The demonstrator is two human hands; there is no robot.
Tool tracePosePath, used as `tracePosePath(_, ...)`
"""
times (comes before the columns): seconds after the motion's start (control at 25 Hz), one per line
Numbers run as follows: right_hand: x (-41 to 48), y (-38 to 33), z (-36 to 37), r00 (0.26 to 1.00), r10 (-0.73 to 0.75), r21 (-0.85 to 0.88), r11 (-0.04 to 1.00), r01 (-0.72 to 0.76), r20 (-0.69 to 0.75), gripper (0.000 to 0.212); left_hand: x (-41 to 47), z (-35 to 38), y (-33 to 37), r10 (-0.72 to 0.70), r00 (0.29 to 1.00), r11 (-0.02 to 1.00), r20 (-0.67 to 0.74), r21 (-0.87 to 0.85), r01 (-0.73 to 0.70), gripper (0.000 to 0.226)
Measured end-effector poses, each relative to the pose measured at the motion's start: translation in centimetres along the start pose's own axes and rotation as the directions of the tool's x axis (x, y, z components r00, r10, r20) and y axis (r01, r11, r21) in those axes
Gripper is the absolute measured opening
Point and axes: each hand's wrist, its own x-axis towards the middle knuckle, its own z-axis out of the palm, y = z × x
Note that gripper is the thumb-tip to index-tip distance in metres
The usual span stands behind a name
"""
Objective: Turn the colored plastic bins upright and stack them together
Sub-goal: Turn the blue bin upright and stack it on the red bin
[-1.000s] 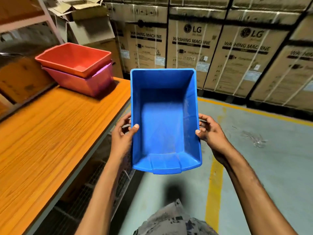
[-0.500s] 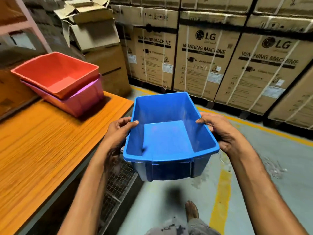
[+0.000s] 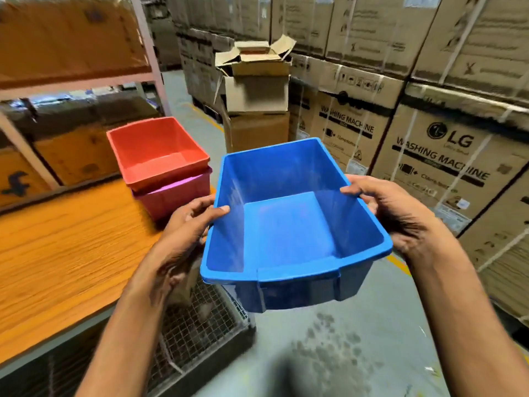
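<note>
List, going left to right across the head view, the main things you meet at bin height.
wooden table → red bin nested in pink bin → left hand → blue bin → right hand → washing machine boxes

A rectangular blue plastic bin (image 3: pixel 292 224) sits upright and empty in mid-air, off the near right of the table edge. Farther left, a red plastic bin (image 3: pixel 157 151) is nested upright inside a pink plastic bin (image 3: pixel 174 197).
</note>
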Motion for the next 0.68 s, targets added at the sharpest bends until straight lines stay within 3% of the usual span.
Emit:
tracePosePath(0.08,2.2,-1.8,1.0,0.999,-0.022,0.021,1.000,0.021,0.044,0.045,0.5,-0.2,1.6,0.041,0.998,0.999,-0.057,-0.004,-0.041,0.036)
tracePosePath(0.32,7.7,-5.2,5.3,0.978,-0.073,0.039,0.997,0.067,0.197,0.038,3.8,-2.8,5.1,0.141,0.977,0.990,-0.160,0.044,-0.135,0.026)
tracePosePath(0.44,9.9,-6.6,7.9,0.974,-0.097,0.059,0.994,0.086,0.203,0.039,5.8,-4.1,6.9,0.201,0.958,0.979,-0.206,0.055,-0.194,0.018)
tracePosePath(0.68,14.9,-8.5,13.9,0.946,-0.135,0.118,0.988,0.104,0.293,0.044,9.7,-8.5,10.9,0.265,0.909,0.964,-0.321,0.121,-0.238,0.033)
